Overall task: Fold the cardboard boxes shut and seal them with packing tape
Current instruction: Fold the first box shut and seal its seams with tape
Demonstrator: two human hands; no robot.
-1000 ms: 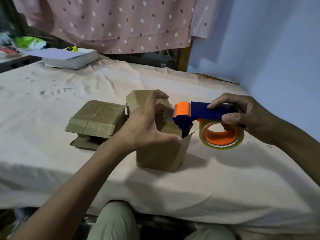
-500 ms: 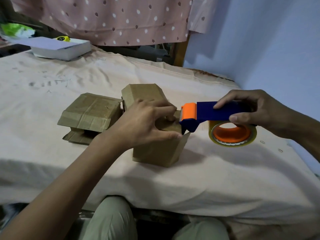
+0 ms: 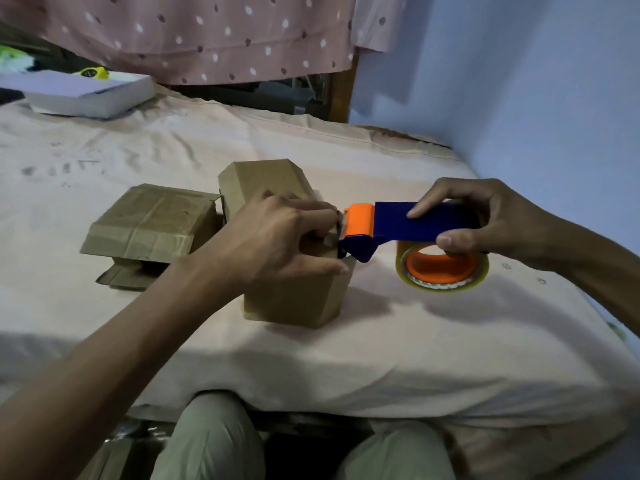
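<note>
Here the box (image 3: 298, 289) is standing on the sheet (image 3: 398, 341) near the front edge of the bed, and everything else is placed around it. It is sitting upright with its open top facing up and its near right corner turned toward the person. One flap (image 3: 263, 183) at the far side of the box is leaning up and away. The left hand (image 3: 277, 240) is curling over the top of the box, fingers bent down onto the folded flaps and thumb running along the near right rim, so it is gripping the top closed. Just right of the box, the right hand (image 3: 481, 220) is holding the tape dispenser (image 3: 401, 226), with the forefinger lying on the blue handle and the thumb pinching from beneath. The dispenser's long axis is lying roughly level, left to right, with its orange head pointing left at the box and touching the top right edge beside the left fingertips. The roll of tape (image 3: 441, 268) is hanging under the handle, well off to the right of the box and above the sheet. To the left of the box, just beside it, a second box (image 3: 152, 226) is lying already taped over, with a loose flap sticking out beneath it. Far behind the box to the left, a white flat box (image 3: 90, 98) is resting by the dotted curtain (image 3: 207, 32)
</note>
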